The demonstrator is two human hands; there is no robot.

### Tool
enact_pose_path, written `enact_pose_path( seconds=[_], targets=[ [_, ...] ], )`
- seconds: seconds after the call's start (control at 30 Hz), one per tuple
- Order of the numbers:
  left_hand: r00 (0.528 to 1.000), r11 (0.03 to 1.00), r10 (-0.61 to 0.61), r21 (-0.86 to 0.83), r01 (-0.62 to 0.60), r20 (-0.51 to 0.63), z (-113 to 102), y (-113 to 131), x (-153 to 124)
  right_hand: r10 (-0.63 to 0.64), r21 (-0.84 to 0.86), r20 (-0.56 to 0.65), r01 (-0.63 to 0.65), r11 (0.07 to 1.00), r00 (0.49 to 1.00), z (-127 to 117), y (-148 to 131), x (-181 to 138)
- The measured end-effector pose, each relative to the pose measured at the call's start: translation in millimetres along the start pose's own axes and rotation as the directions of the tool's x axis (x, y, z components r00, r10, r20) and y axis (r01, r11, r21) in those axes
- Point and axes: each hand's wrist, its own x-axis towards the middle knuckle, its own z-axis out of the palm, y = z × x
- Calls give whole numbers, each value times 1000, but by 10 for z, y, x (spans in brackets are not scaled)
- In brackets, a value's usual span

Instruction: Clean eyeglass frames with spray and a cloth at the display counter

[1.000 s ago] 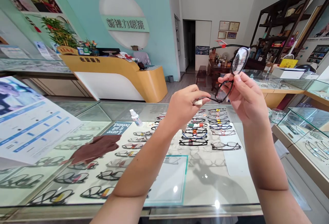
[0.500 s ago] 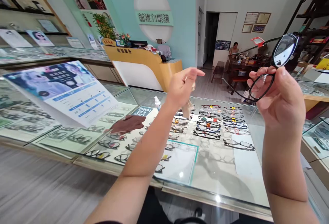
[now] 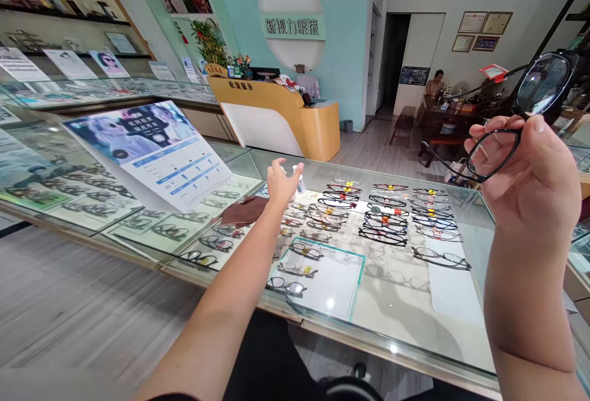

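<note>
On the near right, the right hand [image 3: 530, 174] is holding black-framed glasses [image 3: 544, 85] aloft and tilted, its thumb and fingers closing on the frame between the two lenses; a red tag [image 3: 493, 73] is hanging on one temple. Below, the glass counter [image 3: 415, 306] is bearing a teal-edged sheet [image 3: 334, 290], with rows of spectacle frames [image 3: 383, 237] lying farther back. Farther left, the left hand [image 3: 281, 185] is reaching out, thumb and fingers standing parted, beside a white bottle [image 3: 300, 181]; whether they are touching, I cannot tell. A brown cloth [image 3: 243, 211] is lying just left of that hand. Far off, a person [image 3: 434, 85] is sitting at a dark table [image 3: 442, 112].
</note>
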Motion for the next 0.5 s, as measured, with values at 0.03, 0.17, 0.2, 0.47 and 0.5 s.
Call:
enact_pose_path(
  seconds=[0.03,0.17,0.2,0.47,0.5],
  targets=[
    [998,999,-31,41,28,56,48,-47,13,3,-13,10,-3,1000,1000,0,3,-3],
    [979,994,-83,87,67,189,201,-199,70,16,-9,28,-16,1000,999,31,42,-14],
    [976,995,-80,74,66,202,226,-230,85,27,0,34,-27,1000,999,43,56,-18],
    [984,980,-40,-185,72,175,273,-274,172,61,-8,101,-60,998,993,79,107,-46],
    [987,971,-29,-232,66,160,265,-244,175,61,-14,104,-60,998,993,86,119,-51]
  ],
)
